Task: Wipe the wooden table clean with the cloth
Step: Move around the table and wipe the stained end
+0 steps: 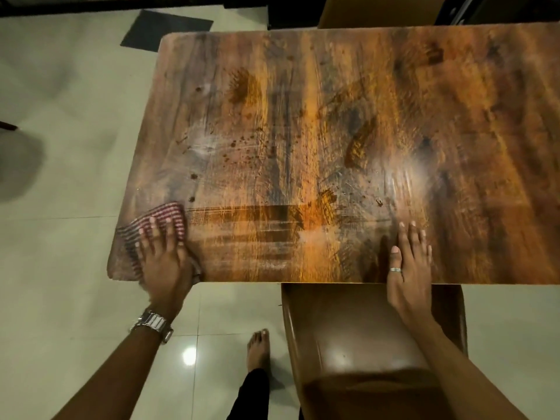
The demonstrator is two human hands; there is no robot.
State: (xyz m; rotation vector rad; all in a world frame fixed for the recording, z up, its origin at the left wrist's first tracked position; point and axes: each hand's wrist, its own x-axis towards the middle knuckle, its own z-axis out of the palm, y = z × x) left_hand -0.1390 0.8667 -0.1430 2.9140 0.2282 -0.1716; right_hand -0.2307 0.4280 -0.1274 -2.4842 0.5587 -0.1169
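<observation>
The wooden table (333, 116) fills most of the view, its top marked with dark spots, smears and streaks. A red-and-white checked cloth (165, 216) lies on the near left corner. My left hand (163, 259), with a metal watch on the wrist, presses flat on the cloth, fingers spread over it. A wet streak runs rightward from the cloth along the near edge. My right hand (409, 262), wearing a ring, rests flat and empty on the near edge further right.
A brown padded chair (357, 338) is pushed under the table's near edge below my right hand. My bare foot (259, 347) stands on the pale tiled floor (60, 268). A dark mat (166, 30) lies beyond the far left corner. Another chair back (378, 10) stands at the far side.
</observation>
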